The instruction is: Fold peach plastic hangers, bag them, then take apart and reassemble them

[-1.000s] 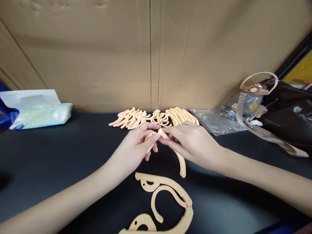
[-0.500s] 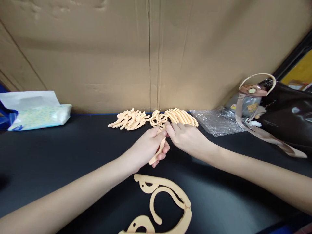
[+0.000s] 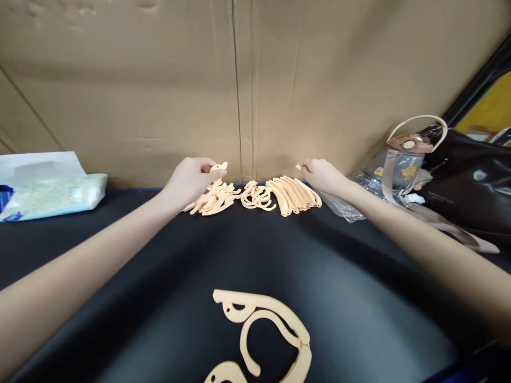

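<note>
My left hand (image 3: 187,182) is raised over the left pile of cream plastic hanger arms (image 3: 213,203). Its fingers pinch a cream hanger arm (image 3: 219,167), whose holed end sticks out past the thumb. Off to the right, my right hand (image 3: 324,175) is closed above the far edge of another pile of long, curved hanger arms (image 3: 293,196). A small cream tip (image 3: 298,167) shows at its fingertips; the rest of that piece is hidden. Between the piles lie several loose hanger hooks (image 3: 255,197). Nearest me is a jointed folding hanger (image 3: 275,305) with its hook, partly cut off below.
A tissue pack (image 3: 51,194) lies at the left. Clear plastic wrapping (image 3: 347,208), a strapped water bottle (image 3: 409,159) and a dark bag (image 3: 471,186) are at the right. Cardboard (image 3: 159,96) stands behind the black table (image 3: 167,298).
My hands have parted from the middle, where they held a hanger arm together. The left has moved up and left over its pile, the right up and right.
</note>
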A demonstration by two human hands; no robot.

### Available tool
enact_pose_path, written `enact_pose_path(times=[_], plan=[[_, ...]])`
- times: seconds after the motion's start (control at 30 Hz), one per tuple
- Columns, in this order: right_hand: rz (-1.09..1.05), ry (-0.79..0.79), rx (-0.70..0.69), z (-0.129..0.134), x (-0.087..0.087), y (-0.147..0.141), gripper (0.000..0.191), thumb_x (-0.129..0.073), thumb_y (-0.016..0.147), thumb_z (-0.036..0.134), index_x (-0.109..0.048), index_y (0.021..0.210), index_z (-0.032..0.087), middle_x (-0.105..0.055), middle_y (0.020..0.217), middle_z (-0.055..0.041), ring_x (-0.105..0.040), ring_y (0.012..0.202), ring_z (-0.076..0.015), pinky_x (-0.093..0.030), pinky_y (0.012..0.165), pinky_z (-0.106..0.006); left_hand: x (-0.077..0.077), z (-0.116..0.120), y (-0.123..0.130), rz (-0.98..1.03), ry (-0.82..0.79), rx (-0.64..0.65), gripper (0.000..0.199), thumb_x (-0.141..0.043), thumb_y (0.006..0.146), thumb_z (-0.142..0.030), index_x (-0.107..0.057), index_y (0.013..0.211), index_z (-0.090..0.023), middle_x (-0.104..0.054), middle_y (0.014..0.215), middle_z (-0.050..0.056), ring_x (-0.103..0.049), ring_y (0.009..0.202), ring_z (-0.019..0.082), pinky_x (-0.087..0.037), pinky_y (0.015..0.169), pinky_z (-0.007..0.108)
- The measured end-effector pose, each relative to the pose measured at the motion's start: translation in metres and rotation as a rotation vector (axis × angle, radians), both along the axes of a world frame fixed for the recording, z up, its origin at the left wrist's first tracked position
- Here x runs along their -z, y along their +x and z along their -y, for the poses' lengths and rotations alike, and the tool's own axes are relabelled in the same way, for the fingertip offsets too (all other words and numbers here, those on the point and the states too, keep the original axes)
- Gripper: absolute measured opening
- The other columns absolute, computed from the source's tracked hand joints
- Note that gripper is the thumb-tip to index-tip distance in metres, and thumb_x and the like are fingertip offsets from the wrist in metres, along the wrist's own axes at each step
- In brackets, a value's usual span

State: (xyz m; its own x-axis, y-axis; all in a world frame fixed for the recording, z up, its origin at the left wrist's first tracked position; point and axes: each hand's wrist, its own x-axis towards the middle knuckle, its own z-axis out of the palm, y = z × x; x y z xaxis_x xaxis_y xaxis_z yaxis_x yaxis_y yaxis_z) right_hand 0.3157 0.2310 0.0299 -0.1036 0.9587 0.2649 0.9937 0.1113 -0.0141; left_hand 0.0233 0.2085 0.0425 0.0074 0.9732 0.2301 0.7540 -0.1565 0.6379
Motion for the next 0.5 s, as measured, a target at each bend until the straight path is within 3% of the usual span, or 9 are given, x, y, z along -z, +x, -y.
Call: enact_pose_path(times=[0.1, 0.2, 0.33, 0.5], plan=[[-0.026, -0.012, 0.03, -0.012, 0.01, 0.002, 0.035, -0.039, 0.097, 0.021, -0.07, 0.083, 0.014, -0.074, 0.096, -0.02, -0.069, 0.088, -0.0275, -0.04, 0.068, -0.031, 0.008, -0.023, -0.019, -0.049, -0.013, -0.082, 0.032, -0.067, 0.073, -0.046, -0.066, 0.092, -0.019, -0.073, 0.094, 0.009, -0.067, 0.083, 0.027, -0.047, 0.064, 0.032], [-0.063, -0.007, 0.066, -0.018, 0.019, -0.001, 0.033, -0.042, 0.096, 0.021, -0.073, 0.086, 0.014, -0.075, 0.098, -0.0186, -0.069, 0.091, -0.0274, -0.043, 0.072, -0.032, 0.02, -0.031, -0.026, -0.133, -0.021, -0.143, 0.032, -0.068, 0.072, -0.048, -0.068, 0.091, -0.022, -0.074, 0.106, 0.012, -0.066, 0.1, 0.034, -0.047, 0.077, 0.038], [-0.128, -0.005, 0.107, -0.02, 0.026, -0.002, 0.027, -0.05, 0.094, 0.027, -0.074, 0.103, 0.018, -0.074, 0.109, -0.0139, -0.068, 0.1, -0.0272, -0.047, 0.079, -0.033, 0.028, -0.03, -0.028, -0.238, -0.025, -0.164, 0.029, -0.066, 0.075, -0.051, -0.068, 0.086, -0.025, -0.073, 0.109, 0.011, -0.065, 0.104, 0.036, -0.045, 0.078, 0.039], [-0.209, -0.009, 0.158, -0.018, 0.029, 0.0, 0.026, -0.057, 0.091, 0.034, -0.073, 0.106, 0.02, -0.075, 0.11, -0.0101, -0.068, 0.104, -0.0281, -0.05, 0.083, -0.036, 0.021, -0.015, -0.03, -0.278, 0.044, -0.176, 0.039, -0.06, 0.081, -0.053, -0.065, 0.102, -0.021, -0.068, 0.119, 0.011, -0.062, 0.104, 0.035, -0.043, 0.08, 0.039]])
